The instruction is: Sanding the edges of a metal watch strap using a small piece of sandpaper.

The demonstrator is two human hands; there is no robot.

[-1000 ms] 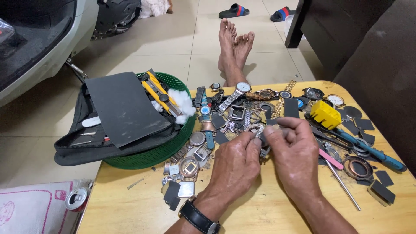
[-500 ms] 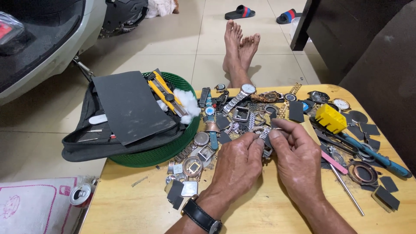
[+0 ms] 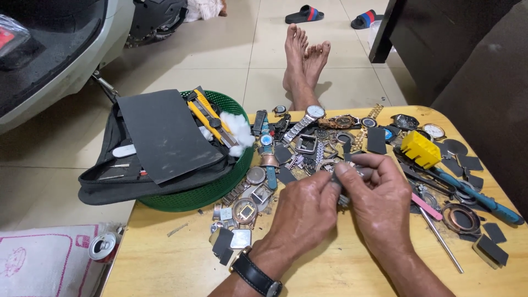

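My left hand [image 3: 304, 212] and my right hand [image 3: 379, 201] meet over the middle of a yellow wooden table [image 3: 165, 264]. Between their fingertips they pinch a small metal watch part [image 3: 344, 177], mostly hidden by the fingers. A black wristwatch [image 3: 256, 273] is on my left wrist. Just beyond the hands lies a heap of watches, cases and straps [image 3: 308, 146], among them a silver watch with a metal band [image 3: 311, 116].
A green basket [image 3: 217, 187] at the table's left holds a black tool pouch [image 3: 159, 148], a yellow knife [image 3: 208, 114] and cotton wool [image 3: 237, 131]. A yellow block [image 3: 419, 148], blue-handled tool [image 3: 476, 192] and thin rod [image 3: 441, 240] lie right. My bare feet [image 3: 305, 60] rest on the tiles.
Both hands stay together on the small part, fingers shifting slightly. The view has drifted a little, so the table sits lower in the picture.
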